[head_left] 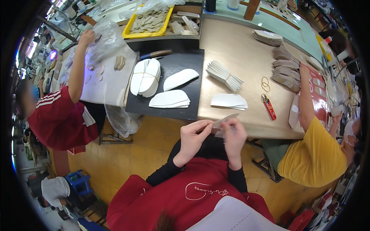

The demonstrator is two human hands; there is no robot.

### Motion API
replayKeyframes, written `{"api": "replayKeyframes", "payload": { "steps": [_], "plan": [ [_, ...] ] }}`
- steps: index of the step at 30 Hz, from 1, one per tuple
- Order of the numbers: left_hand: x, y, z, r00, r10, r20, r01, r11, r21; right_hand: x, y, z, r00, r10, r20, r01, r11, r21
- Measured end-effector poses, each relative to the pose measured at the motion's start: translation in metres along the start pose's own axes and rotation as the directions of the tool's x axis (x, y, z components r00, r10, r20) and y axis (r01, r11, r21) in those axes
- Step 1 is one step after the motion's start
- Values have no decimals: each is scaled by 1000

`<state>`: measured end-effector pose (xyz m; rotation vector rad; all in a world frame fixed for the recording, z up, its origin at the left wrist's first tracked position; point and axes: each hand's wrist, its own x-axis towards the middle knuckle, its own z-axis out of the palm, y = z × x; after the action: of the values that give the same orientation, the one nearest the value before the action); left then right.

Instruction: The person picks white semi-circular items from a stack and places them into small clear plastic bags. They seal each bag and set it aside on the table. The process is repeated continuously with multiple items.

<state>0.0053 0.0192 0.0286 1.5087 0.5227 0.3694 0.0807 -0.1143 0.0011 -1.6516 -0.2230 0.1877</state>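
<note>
Fingers and thumb of the left hand [194, 137] pinch one end of a thin pale curved piece [220, 123], which is held up just past the table's near edge, over the lap, where both hands can get at its edges. The right hand [235, 134] is at the other end; motion blurs it, so I cannot tell whether its fingers are closed on the piece or only brushing it. Gripping by the end leaves much of the rim bare, which would suit handling along the edge.

Straight ahead, a small loose stack of white pieces [228, 100] lies slightly fanned on the tan table cover [241, 46], probably so that single layers separate easily. Beyond it, a banded bundle of beige pieces [224, 75] leans over in a fan, its band seemingly there to stop the layers scattering. To the left, the black board [194, 57] carries another banded white bundle [145, 78] and two loose fanned groups, an upper one [180, 79] and a lower one [169, 99], kept apart from each other, perhaps to avoid mixing. Spare rubber bands [265, 84] and red-handled snips [269, 107] rest to the right, within easy reach of the right hand yet clear of the stacks.
</note>
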Motion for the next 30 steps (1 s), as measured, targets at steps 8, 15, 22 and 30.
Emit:
{"api": "replayKeyframes", "payload": {
  "steps": [8, 15, 22, 30],
  "plan": [
    [41, -1, -93, 786, 33, -617, -100, 992, -76, 48, 2, -109, 719, 99, -688, 66, 976, 208],
    [39, -14, -91, 914, -48, -403, -61, 965, -253, 30, 3, -86, 911, 139, -388, -5, 945, 328],
    [24, -5, -40, 993, -107, -45, 68, 852, -519, 14, -15, 10, 916, 228, 329, -335, 887, 318],
    [14, 1, -33, 962, -204, 180, 272, 712, -648, 9, -5, 28, 891, 197, 408, -349, 873, 340]
  ]
}}
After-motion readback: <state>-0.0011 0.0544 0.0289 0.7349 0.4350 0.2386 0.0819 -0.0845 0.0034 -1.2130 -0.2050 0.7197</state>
